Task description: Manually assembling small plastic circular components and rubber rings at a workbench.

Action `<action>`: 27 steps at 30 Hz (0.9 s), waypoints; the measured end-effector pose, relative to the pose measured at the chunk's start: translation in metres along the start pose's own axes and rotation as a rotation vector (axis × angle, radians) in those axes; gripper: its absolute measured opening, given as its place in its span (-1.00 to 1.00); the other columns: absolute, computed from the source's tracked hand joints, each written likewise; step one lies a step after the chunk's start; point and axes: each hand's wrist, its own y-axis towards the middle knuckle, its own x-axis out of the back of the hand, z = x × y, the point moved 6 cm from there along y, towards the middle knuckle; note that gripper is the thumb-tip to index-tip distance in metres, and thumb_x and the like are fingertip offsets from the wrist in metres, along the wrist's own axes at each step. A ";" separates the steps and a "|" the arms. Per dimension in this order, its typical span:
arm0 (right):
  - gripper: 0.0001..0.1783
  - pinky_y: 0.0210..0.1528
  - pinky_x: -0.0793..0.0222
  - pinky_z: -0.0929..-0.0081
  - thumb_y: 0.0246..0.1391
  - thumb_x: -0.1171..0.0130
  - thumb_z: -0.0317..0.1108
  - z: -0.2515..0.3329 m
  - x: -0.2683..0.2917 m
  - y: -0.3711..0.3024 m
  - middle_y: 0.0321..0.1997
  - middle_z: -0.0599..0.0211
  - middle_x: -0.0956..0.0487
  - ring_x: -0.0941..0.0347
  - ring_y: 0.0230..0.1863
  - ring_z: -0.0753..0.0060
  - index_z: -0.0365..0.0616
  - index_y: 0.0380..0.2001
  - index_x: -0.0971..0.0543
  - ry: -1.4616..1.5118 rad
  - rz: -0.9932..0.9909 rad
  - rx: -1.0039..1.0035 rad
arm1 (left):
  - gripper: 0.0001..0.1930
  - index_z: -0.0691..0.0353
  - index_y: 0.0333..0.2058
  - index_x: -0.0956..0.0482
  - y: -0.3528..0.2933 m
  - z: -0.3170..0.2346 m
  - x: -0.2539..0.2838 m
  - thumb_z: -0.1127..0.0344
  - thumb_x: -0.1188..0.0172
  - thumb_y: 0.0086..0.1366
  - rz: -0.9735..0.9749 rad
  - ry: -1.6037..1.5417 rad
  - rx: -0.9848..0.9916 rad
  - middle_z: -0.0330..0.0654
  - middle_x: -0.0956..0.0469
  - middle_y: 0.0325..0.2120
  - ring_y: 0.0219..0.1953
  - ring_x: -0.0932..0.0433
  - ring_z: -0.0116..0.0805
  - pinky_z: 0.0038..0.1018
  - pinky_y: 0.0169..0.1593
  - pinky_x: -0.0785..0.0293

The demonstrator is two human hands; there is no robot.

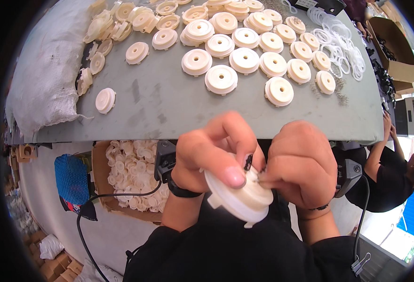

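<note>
Just in front of my body, beyond the table's near edge, a cream round plastic disc (239,205) with small tabs on its rim is held up, tilted. My left hand (216,152) grips it, the thumb lying across its upper face. A small black piece (248,162) stands at the disc's hub, beside the left fingertips. My right hand (302,164) is closed, thumb and finger pinched against the hub from the right. Whatever lies between those fingertips is hidden. Similar cream discs with centre holes (221,80) lie on the table beyond my hands.
The grey-green table (146,113) carries more discs, clear rings (341,51) and thin wire springs (341,89). A white woven sack (51,70) lies at the left. Below stands a cardboard box (101,188) of small cream parts. Another person (390,174) sits at the right.
</note>
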 end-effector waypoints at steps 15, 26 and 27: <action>-0.92 -0.46 -0.22 0.60 -0.02 -0.17 -0.52 -0.054 -0.026 -0.044 -0.51 0.29 -0.47 -0.35 -0.52 0.52 -0.30 -0.41 -0.53 0.453 -0.158 -0.462 | -0.60 0.28 0.01 -0.37 -0.030 -0.121 0.073 0.47 -0.16 0.17 -0.574 1.387 -0.278 -0.06 -0.41 -0.15 -0.08 -0.46 -0.22 -0.43 -0.02 -0.40; -0.88 -0.46 -0.25 0.67 0.11 -0.10 -0.44 -0.074 -0.039 -0.066 -0.49 0.36 -0.44 -0.33 -0.53 0.61 -0.28 -0.32 -0.48 0.564 -0.311 -0.692 | -0.65 0.13 -0.20 -0.48 -0.036 -0.204 0.144 0.38 -0.28 -0.03 -0.642 2.358 0.164 -0.03 -0.29 -0.07 -0.10 -0.43 0.03 -0.23 -0.06 -0.39; -0.88 -0.46 -0.24 0.67 0.12 -0.11 -0.43 -0.078 -0.039 -0.070 -0.51 0.36 -0.44 -0.32 -0.54 0.61 -0.28 -0.32 -0.48 0.567 -0.317 -0.700 | -0.66 0.14 -0.21 -0.48 -0.038 -0.205 0.142 0.39 -0.27 -0.03 -0.618 2.327 0.226 -0.03 -0.29 -0.08 -0.11 -0.44 0.04 -0.22 -0.07 -0.40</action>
